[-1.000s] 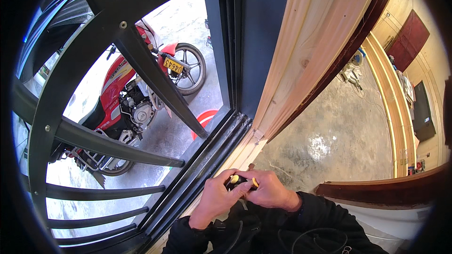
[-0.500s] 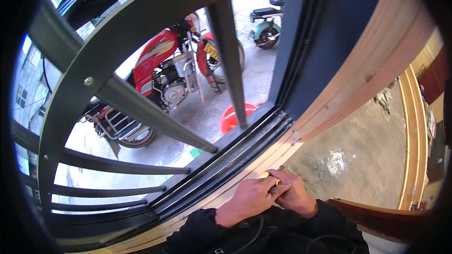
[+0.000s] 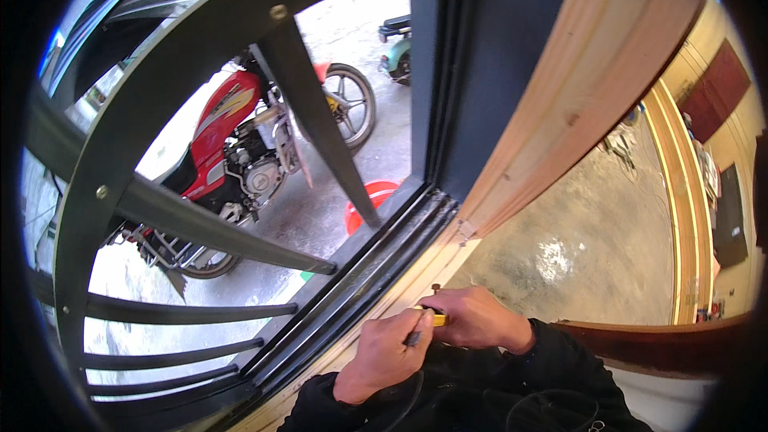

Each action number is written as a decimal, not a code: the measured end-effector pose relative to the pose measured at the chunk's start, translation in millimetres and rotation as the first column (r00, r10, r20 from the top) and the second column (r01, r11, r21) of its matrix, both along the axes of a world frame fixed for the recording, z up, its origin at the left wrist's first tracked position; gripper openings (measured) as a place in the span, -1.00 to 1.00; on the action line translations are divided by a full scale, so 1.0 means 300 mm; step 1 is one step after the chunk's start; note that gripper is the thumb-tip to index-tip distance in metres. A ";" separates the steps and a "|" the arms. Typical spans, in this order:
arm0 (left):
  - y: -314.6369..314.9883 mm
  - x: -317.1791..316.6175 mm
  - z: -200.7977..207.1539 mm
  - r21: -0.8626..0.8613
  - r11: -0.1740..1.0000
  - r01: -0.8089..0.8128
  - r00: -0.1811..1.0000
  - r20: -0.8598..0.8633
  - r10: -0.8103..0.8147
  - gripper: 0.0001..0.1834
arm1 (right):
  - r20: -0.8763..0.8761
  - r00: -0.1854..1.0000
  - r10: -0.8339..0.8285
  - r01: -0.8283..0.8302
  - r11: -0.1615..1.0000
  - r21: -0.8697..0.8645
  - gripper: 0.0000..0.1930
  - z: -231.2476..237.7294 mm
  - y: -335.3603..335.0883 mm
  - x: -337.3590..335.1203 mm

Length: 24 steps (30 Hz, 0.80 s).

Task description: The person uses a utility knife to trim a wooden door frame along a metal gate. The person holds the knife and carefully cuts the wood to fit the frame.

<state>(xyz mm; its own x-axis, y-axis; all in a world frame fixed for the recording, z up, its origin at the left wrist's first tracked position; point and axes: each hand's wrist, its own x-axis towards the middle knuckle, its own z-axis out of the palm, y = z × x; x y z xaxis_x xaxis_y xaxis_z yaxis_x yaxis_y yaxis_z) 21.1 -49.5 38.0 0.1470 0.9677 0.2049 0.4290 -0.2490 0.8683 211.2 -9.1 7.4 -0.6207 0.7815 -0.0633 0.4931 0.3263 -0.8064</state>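
Note:
My left hand point(image 3: 386, 354) and my right hand point(image 3: 480, 318) meet in front of my chest, fingers closed. Between them shows a small yellow-and-black tool point(image 3: 439, 318), mostly covered by the fingers, so its kind stays unclear. The right fingers grip its yellow part, and the left thumb and fingertips press against it. A short dark stub point(image 3: 413, 338) pokes out of the left fingers. Just beyond the right fingertips is a small brown piece point(image 3: 436, 288); I cannot tell whether it is held. Both hands are over the inner edge of the pale wooden sill point(image 3: 400, 294).
A dark metal window track point(image 3: 360, 284) runs along the sill, with dark bars point(image 3: 232, 220) outside it. Past them stand a red motorcycle point(image 3: 220, 132), a red basin point(image 3: 370, 192) and a teal scooter point(image 3: 398, 56). A wooden frame post point(image 3: 552, 96) rises at right, beside a concrete floor point(image 3: 560, 224).
My hands have drawn slightly apart, the left moving left and down. More of the yellow tool shows, and the brown piece stands out more clearly. The view has shifted, sliding the window leftward.

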 end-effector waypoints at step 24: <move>-0.030 -0.093 -0.038 -0.268 0.942 -0.204 0.965 0.109 0.240 -0.60 | -0.147 0.989 -0.030 -0.092 0.655 -0.750 -0.58 0.040 0.020 -0.004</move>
<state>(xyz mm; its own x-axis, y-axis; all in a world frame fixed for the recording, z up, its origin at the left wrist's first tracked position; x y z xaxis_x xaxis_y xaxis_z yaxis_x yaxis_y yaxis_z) -6.7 -58.5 26.5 -0.0901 0.9948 -0.0471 0.3199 0.0738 0.9446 210.1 -3.2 19.3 -0.6930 0.4829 -0.5354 0.3614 -0.4099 -0.8375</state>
